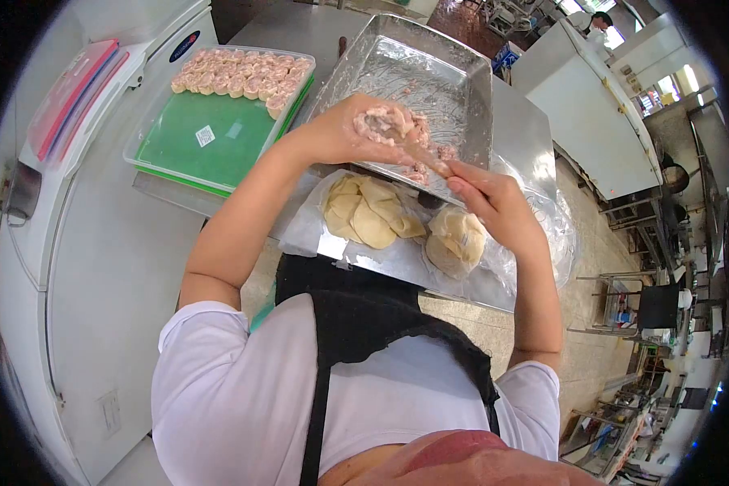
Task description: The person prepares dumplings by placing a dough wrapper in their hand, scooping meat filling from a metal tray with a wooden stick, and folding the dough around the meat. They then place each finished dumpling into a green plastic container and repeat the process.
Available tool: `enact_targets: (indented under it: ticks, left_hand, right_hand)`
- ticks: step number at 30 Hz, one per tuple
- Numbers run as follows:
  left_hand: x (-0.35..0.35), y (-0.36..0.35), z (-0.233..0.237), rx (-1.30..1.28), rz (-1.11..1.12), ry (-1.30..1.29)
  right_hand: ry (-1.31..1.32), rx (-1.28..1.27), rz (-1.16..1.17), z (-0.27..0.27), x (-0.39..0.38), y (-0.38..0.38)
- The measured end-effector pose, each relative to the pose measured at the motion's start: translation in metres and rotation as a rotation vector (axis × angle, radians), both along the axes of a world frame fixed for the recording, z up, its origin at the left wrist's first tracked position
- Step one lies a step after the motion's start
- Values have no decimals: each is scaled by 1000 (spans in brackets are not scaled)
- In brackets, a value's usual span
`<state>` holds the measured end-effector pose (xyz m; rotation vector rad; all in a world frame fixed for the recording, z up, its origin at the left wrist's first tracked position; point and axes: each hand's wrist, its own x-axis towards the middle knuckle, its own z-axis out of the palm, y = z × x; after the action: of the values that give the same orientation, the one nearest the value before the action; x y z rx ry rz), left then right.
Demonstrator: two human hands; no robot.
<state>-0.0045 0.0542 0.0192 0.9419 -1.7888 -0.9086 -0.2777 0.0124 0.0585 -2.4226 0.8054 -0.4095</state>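
My left hand [336, 134] is cupped over the near side of a metal tray [478, 121], closed around a dumpling [381, 123] with pinkish minced meat on it; its wrapper is mostly hidden by the fingers. Between thumb and fingers, my right hand [494, 198] grips a slim brownish spatula [433, 162], whose far end reaches the meat in my left hand. Bits of minced meat [417, 173] lie in the tray's near side. Just below the tray, round dough wrappers [368, 212] sit on plastic, beside a second, bagged stack of wrappers [455, 241].
To the left, a plastic tray with a green base [194, 146] holds rows of filled dumplings [239, 74] along its far end. A white freezer [105, 267] borders the left side, with coloured lids [73, 97] on it. Crumpled clear plastic [543, 235] lies at right. Another person [587, 23] is far back.
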Motion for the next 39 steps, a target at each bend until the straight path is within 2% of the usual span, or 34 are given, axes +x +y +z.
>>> enact_targets:
  ticks: [4, 6, 7, 10, 12, 13, 14, 16, 17, 19, 20, 21, 22, 23, 25, 27, 30, 31, 33, 36, 37, 39]
  left_hand:
    - [2, -8, -15, -58, 97, -143]
    - [6, -21, -33, 388, 254, 180]
    - [10, -28, -43, 381, 258, 180]
    - [20, -38, -61, 427, 347, 203]
    - [20, -39, -64, 350, 341, 75]
    - [21, -37, -65, 347, 344, 75]
    - [23, -31, -66, 262, 343, 99]
    - [18, -19, -59, 185, 332, 127]
    - [15, -12, -41, 136, 317, 63]
    - [11, -12, -27, 87, 297, 5]
    - [9, -17, -26, -105, 296, -68]
    - [6, -19, -23, -296, 293, -143]
    - [2, -19, -18, -295, 290, -144]
    - [-2, -17, -12, -252, 255, -115]
    - [-5, -14, -10, -205, 222, -81]
    - [1, -16, -10, -168, 157, -196]
    - [5, -17, -26, -154, 211, -89]
    - [8, -18, -28, -154, 214, -90]
    - [7, -12, -17, 79, 152, -147]
    - [7, -7, -22, -31, 230, -128]
    - [6, -3, -20, -34, 233, -131]
    - [-4, 8, -12, -240, 314, -31]
  right_hand:
    - [24, -28, 75, -18, 5, -35]
    - [108, -612, -116, -15, 15, -31]
    - [104, -618, -112, -18, 21, -25]
    - [-23, -607, -107, -49, 30, -28]
    - [265, -555, -171, -88, 22, -65]
    - [500, -583, -213, -88, 9, -74]
    - [492, -587, -211, -82, 1, -80]
    - [401, -376, -243, -66, -15, -76]
    - [406, -371, -248, -57, -19, -70]
    - [-78, -14, -291, -33, -25, -58]
    - [-74, -11, -296, -26, -26, -52]
    - [-100, 83, -206, -20, -23, -45]
    - [-128, 176, -115, -14, -18, -37]
    - [3, 122, -145, -12, -8, -25]
    - [-23, 85, -85, -22, -6, -32]
    - [-48, 45, -14, -17, -1, -29]
    - [-57, -350, -181, 9, 3, -12]
    - [-58, -350, -178, 2, 7, -11]
    - [-49, -417, -52, -17, 12, -9]
    - [83, -265, -135, 11, -3, -21]
    - [30, -197, -149, 21, -9, -19]
    - [-36, -110, -139, 25, -15, -14]
